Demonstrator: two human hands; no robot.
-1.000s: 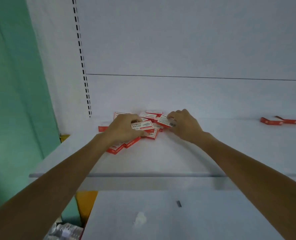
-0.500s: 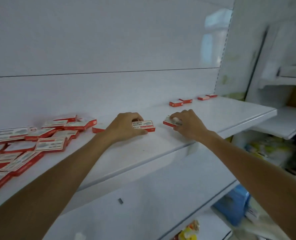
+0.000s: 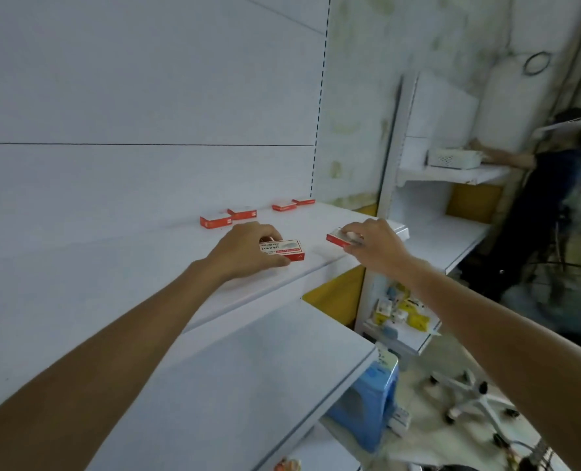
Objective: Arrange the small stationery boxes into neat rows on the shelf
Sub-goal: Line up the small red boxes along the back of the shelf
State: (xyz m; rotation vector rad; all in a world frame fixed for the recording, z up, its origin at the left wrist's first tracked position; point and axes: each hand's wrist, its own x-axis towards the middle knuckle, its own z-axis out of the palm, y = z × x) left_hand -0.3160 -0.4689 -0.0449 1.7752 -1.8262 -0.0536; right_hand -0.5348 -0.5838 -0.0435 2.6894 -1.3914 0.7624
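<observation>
**Two boxes in hand, a loose row waiting behind**

Closest in, under both forearms, is a plain white lower shelf point(image 3: 248, 368). One level up is the white metal shelf point(image 3: 129, 300) where the work is. The left hand point(image 3: 248, 248) has fingers and thumb curled round a small red-and-white cardboard box point(image 3: 284, 249), printed label up and low over the shelf; whether it touches, I can't tell. Just right of it, the right hand point(image 3: 374, 244) pinches a second red-and-white box point(image 3: 341, 237) by its near end, tilted, close to the shelf's front corner.

Past the fingertips, along the back panel, four red boxes point(image 3: 243, 214) sit in a ragged line with gaps between them. That looks like the row to build on.

To do it well, I'd carry both boxes back there and set each one flat, long side parallel to the panel, labels matching. Butt each against a neighbour and let go only once it's square. The right-hand box is near the edge, so a slip there could drop it.

Far beyond the right hand, another person point(image 3: 554, 185) works at a separate shelf.
</observation>
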